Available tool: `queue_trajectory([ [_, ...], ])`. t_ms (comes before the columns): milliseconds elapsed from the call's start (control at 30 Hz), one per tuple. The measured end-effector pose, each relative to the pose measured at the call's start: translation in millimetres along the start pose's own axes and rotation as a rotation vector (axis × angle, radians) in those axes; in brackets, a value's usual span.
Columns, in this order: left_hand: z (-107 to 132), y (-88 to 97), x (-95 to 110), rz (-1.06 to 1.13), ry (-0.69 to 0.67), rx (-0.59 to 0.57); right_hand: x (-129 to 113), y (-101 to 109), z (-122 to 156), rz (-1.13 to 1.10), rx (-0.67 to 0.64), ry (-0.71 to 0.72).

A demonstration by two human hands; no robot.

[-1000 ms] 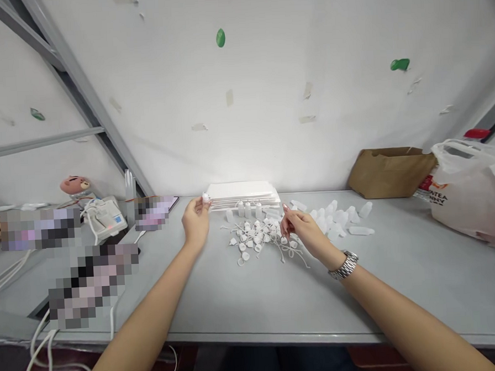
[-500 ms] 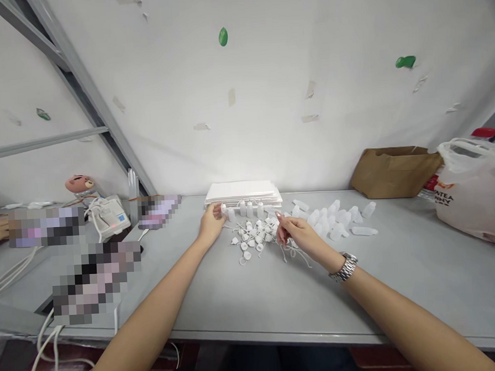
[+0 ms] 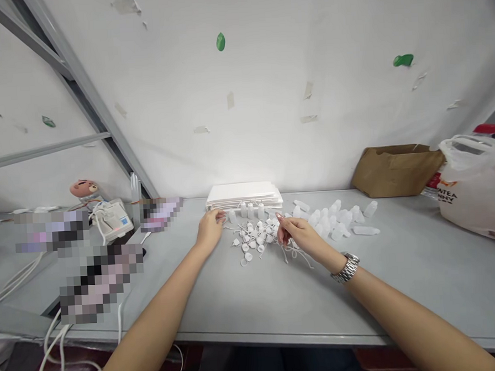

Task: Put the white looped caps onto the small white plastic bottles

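My left hand (image 3: 210, 230) rests low on the grey table (image 3: 253, 296), its fingers curled around a small white bottle (image 3: 223, 216) at the left end of a row of upright small bottles (image 3: 246, 210). My right hand (image 3: 295, 231), with a metal watch on the wrist, hovers at the right side of a pile of white caps with strings (image 3: 254, 235). Its fingertips are pinched together, and what they hold is too small to make out. A heap of lying empty bottles (image 3: 336, 217) is just beyond the right hand.
A stack of white sheets (image 3: 243, 194) lies against the wall behind the row. A brown paper bag (image 3: 396, 169) and a white plastic bag (image 3: 475, 190) stand at the right. Cables, a charger (image 3: 112, 217) and a pink figurine (image 3: 84, 189) crowd the left.
My left hand has carried the small bottle from beside the sheet stack down and right to the left end of the row. The right hand has shifted slightly left over the caps.
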State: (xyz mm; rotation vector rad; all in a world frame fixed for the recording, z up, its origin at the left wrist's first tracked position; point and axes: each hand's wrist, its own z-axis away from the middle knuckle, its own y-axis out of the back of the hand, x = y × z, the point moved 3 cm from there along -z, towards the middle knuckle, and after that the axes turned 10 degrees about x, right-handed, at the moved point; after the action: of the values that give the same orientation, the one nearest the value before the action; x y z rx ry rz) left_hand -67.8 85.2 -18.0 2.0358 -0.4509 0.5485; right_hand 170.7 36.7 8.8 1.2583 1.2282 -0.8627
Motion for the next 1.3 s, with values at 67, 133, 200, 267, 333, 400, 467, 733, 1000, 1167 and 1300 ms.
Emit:
queue_trajectory([
  [67, -1.2, 4.8, -2.0, -0.033, 0.007, -0.007, 0.7, 0.2, 0.2, 0.000, -0.003, 0.005],
  [133, -0.4, 12.4, -2.7, -0.115, 0.024, -0.008, 1.7, 0.6, 0.0, -0.001, -0.006, 0.019],
  [200, 1.0, 19.7, -4.3, -0.281, 0.052, -0.035, 2.9, 0.8, -0.3, -0.002, -0.013, 0.032],
  [267, 1.7, 24.2, -7.5, -0.439, 0.076, -0.106, 3.9, 0.8, -0.6, -0.001, -0.019, 0.038],
  [333, 0.9, 26.1, -11.2, -0.493, 0.087, -0.167, 4.2, 0.5, -0.6, 0.006, -0.022, 0.044],
  [400, -0.6, 26.5, -14.2, -0.484, 0.093, -0.186, 3.6, 0.0, -0.4, 0.015, -0.027, 0.055],
  [467, -1.6, 26.2, -15.8, -0.472, 0.091, -0.183, 2.9, -0.5, 0.0, 0.026, -0.033, 0.062],
  [733, -4.8, 31.7, -12.2, -0.375, 0.056, -0.116, -0.1, -0.7, 1.0, 0.054, -0.033, 0.073],
  [1000, -8.5, 39.2, -4.0, -0.259, 0.080, -0.019, 0.9, -1.6, 0.8, 0.039, -0.037, 0.055],
  [1167, -9.4, 41.4, -3.5, -0.127, 0.113, 0.104, 1.5, -2.3, 1.1, 0.036, -0.043, 0.043],
  [1300, -10.9, 39.9, -3.5, -0.074, 0.103, 0.150, 2.4, -2.4, 1.1, 0.040, -0.047, 0.043],
])
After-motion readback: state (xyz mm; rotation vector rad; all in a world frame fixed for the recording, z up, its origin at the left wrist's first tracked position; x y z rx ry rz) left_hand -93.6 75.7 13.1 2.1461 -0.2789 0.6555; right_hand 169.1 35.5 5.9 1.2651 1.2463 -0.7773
